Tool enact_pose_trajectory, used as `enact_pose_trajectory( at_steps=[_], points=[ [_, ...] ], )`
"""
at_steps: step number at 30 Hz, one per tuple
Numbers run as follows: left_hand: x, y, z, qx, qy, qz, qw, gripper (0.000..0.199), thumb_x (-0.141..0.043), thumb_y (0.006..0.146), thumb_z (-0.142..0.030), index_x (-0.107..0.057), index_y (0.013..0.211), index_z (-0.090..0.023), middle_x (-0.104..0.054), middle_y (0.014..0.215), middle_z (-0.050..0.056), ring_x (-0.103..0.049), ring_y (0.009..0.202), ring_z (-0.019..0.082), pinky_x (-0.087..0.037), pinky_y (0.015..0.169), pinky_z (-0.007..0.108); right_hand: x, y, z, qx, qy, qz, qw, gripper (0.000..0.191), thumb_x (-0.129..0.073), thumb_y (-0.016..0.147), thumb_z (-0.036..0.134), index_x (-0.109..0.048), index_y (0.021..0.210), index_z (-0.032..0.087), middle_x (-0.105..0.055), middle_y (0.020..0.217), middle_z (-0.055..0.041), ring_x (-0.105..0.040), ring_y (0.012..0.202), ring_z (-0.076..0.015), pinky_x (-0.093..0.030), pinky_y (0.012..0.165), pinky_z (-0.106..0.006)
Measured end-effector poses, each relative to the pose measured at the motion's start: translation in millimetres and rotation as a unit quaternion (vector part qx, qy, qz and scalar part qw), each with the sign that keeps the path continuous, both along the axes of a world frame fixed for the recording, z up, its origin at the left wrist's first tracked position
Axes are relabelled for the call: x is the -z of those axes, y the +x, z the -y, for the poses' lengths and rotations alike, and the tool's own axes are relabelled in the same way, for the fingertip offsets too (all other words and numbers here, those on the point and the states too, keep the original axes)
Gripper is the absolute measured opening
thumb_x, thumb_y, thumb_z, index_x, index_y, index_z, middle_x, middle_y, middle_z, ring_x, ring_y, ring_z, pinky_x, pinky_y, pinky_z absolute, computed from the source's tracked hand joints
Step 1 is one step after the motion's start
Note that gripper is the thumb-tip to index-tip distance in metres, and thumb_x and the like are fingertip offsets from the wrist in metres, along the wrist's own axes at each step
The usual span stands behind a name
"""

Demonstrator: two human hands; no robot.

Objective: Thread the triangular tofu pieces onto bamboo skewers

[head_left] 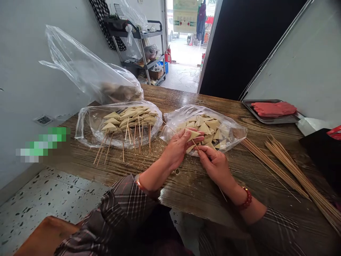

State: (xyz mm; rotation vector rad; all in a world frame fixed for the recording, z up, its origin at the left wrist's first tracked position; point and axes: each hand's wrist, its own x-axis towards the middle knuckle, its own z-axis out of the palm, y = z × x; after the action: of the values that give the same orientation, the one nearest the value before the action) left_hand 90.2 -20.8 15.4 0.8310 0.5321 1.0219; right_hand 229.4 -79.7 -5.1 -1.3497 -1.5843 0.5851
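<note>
My left hand (pixel 176 151) is closed on a pale triangular tofu piece (pixel 193 134), thumb on top and fingers beneath. In my right hand (pixel 215 165) a thin wooden skewer (pixel 195 144) is pinched, its upper end at the edge of the tofu piece; whether it has entered I cannot tell. The skewer's lower end shows below the right hand. Just behind both hands, loose tofu triangles (pixel 206 124) lie on an opened clear plastic bag (pixel 234 133). To the left, skewered tofu triangles (pixel 130 117) are stacked on another clear bag (pixel 85 122), their sticks pointing towards me.
Bundles of bare skewers (pixel 290 163) lie on the wooden table (pixel 183 192) at right. A dark tray (pixel 277 120) with a red-pink item (pixel 274 108) stands at the back right. A tall clear bag (pixel 87 67) rises at the left. Beyond are a shelf cart (pixel 149 65) and a doorway.
</note>
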Motion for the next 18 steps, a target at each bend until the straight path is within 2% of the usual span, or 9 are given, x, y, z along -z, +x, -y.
enact_pose_trajectory(
  at_steps=[7,10,13,15,16,17,18],
  points=[
    [2.8,6,4,0.052,0.023,-0.04,0.998,0.033,-0.07,0.085,-0.04,-0.068,0.106,-0.015,-0.073,0.109,0.011,-0.069,0.097,0.017,-0.047,0.095,0.03,-5.2,9,-3,0.001,-0.002,-0.005,1.0,0.026,-0.052,0.092,0.033,-0.073,0.097,0.018,-0.062,0.062,0.0002,-0.058,0.06,-0.0144,-0.046,0.06,-0.026],
    [4.0,1,-3,0.006,0.05,-0.06,0.997,0.036,-0.07,0.085,-0.042,-0.067,0.111,-0.017,-0.074,0.106,0.01,-0.069,0.094,0.017,-0.048,0.095,0.032,-9.9,20,-7,0.036,-0.004,-0.034,0.999,0.029,-0.054,0.091,0.035,-0.073,0.1,0.015,-0.06,0.061,0.0001,-0.054,0.057,-0.0132,-0.043,0.056,-0.025],
    [5.8,-5,-10,-0.057,0.121,-0.129,0.983,0.031,-0.063,0.089,-0.041,-0.067,0.108,-0.017,-0.074,0.101,0.01,-0.069,0.091,0.017,-0.05,0.092,0.033,-12.4,32,-12,0.085,0.007,-0.069,0.994,0.031,-0.054,0.091,0.037,-0.073,0.104,0.015,-0.057,0.059,0.0016,-0.047,0.052,-0.011,-0.039,0.052,-0.025],
    [7.4,-8,-13,-0.093,0.205,-0.229,0.947,0.024,-0.058,0.092,-0.035,-0.067,0.104,-0.016,-0.073,0.098,0.01,-0.068,0.091,0.017,-0.05,0.089,0.033,-11.8,37,-15,0.1,0.016,-0.083,0.991,0.032,-0.055,0.091,0.038,-0.073,0.105,0.015,-0.055,0.058,0.0024,-0.045,0.051,-0.0104,-0.038,0.051,-0.024],
    [8.2,-9,-14,-0.107,0.26,-0.297,0.912,0.021,-0.056,0.093,-0.032,-0.068,0.101,-0.017,-0.073,0.098,0.009,-0.067,0.091,0.018,-0.05,0.088,0.033,-11.0,39,-17,0.103,0.021,-0.088,0.991,0.032,-0.055,0.091,0.039,-0.073,0.104,0.015,-0.055,0.058,0.0022,-0.046,0.052,-0.0106,-0.038,0.052,-0.024],
    [8.8,-10,-15,-0.116,0.32,-0.372,0.864,0.019,-0.055,0.093,-0.028,-0.068,0.099,-0.017,-0.072,0.097,0.009,-0.066,0.092,0.019,-0.05,0.088,0.034,-9.9,39,-18,0.103,0.026,-0.091,0.99,0.032,-0.056,0.09,0.039,-0.073,0.103,0.015,-0.056,0.059,0.0016,-0.048,0.054,-0.011,-0.039,0.052,-0.024],
    [9.2,-11,-15,-0.121,0.376,-0.447,0.803,0.018,-0.053,0.094,-0.025,-0.069,0.097,-0.017,-0.072,0.098,0.009,-0.065,0.094,0.02,-0.049,0.089,0.036,-8.7,39,-19,0.103,0.03,-0.094,0.99,0.032,-0.056,0.09,0.039,-0.073,0.102,0.015,-0.058,0.06,0.0008,-0.05,0.056,-0.0117,-0.04,0.054,-0.024]
  ],
)
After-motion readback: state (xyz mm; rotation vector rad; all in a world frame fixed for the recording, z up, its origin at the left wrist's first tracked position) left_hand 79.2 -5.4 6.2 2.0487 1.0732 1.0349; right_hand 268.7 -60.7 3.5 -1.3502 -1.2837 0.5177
